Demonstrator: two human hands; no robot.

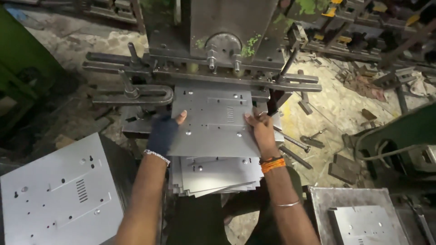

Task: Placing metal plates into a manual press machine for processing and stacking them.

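— Floor first: what does it look like around the machine?

— Rough pale concrete floor (331, 106), stained and dusty, with loose bolts and metal scraps (309, 140) lying to the right of the press. Dim light, and green machine bodies at the far left (18, 59) and at the right edge (399, 131).

— And the machine itself?

— A heavy grey press (227, 31) with flaking green paint stands at the top middle. A dark steel bar (236, 79) runs across its front, with bolts and clamps on it.

— Where is the sheet being handled?

— The punched metal sheet (213, 120) lies flat on the press bed, its far edge under that bar. It has small round holes and a block of slots. Below it, nearer the person, sits a fanned stack of similar sheets (218, 174).

— The hands?

— The left hand (164, 131), in a dark fingerless glove, has its grip closed on the sheet's left edge, thumb on top. The right hand (261, 129), bare, pinches the right edge; an orange thread band sits on that wrist.

— Anything else nearby?

— A finished pile of sheets (59, 190) at the lower left, and a metal tray (359, 218) at the lower right holding another sheet.
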